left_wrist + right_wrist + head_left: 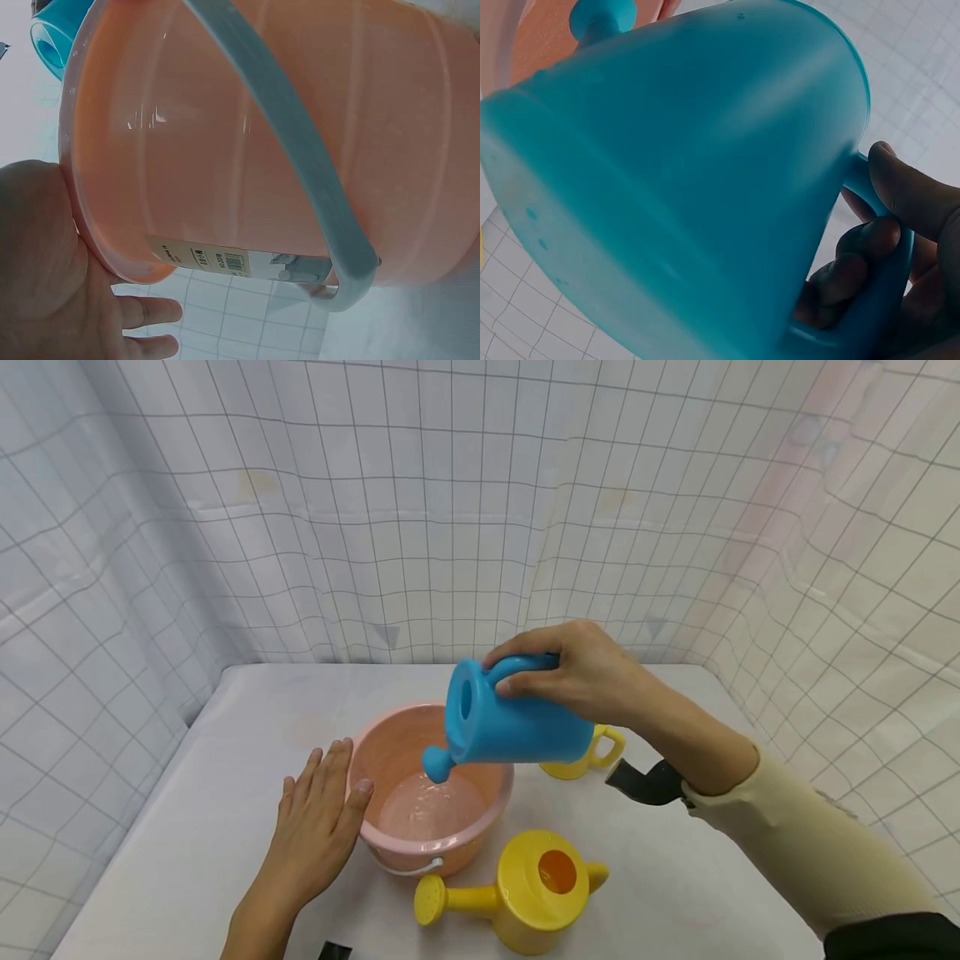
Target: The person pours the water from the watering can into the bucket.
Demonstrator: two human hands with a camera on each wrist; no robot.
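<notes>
The right hand (581, 672), right of centre in the head view, has its fingers curled round the loop handle of a blue plastic watering can (525, 727). The can is tipped on its side, its round-headed spout (437, 764) angled down to the left over the opening of a round pink plastic bucket (427, 845), at the centre of the frame. The left hand (318, 822), left of centre, grasps nothing; its fingers are straight and it touches the bucket's rim. A pale carrying handle (300, 150) crosses the bucket's outside in the left wrist view, near a printed label (225, 259). Clear water seems to lie inside. At lower centre a yellow plastic watering can (536, 893) stands upright, spout leftward. A yellow object with a loop handle (609, 747) is partly hidden behind the blue can.
</notes>
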